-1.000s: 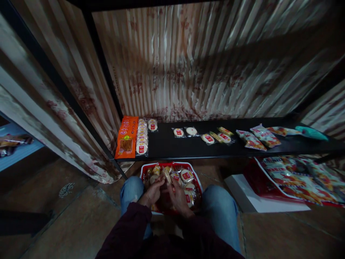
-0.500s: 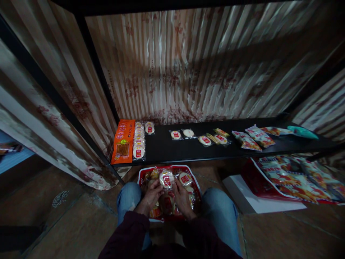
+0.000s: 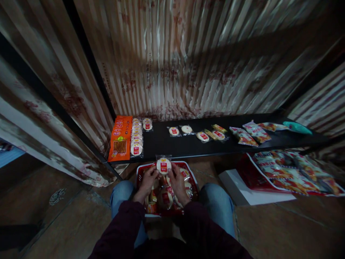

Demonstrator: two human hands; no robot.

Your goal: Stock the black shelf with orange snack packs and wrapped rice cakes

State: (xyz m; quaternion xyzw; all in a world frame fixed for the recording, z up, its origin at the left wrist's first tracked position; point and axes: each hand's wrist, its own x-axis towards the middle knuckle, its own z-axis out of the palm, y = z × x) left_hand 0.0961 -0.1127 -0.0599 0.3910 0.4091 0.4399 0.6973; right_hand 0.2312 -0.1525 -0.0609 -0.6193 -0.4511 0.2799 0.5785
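Between my two hands I hold up a round white rice cracker packet in clear wrap with a red label. My left hand is closed on its left edge, and my right hand grips the right edge. Below them a red basket with a white rim sits between my knees, filled with more wrapped crackers and small snacks. On the black shelf ahead, a row of rice cracker packets stands beside orange snack bags. One more cracker packet lies at the row's back right.
Further right on the shelf lie loose crackers, patterned snack bags and a green packet. A second red basket full of bags and a white box are on the floor at right. A black post rises at left.
Both hands have lifted the cracker packet upward from above the basket toward the shelf's front edge. My view has shifted slightly.
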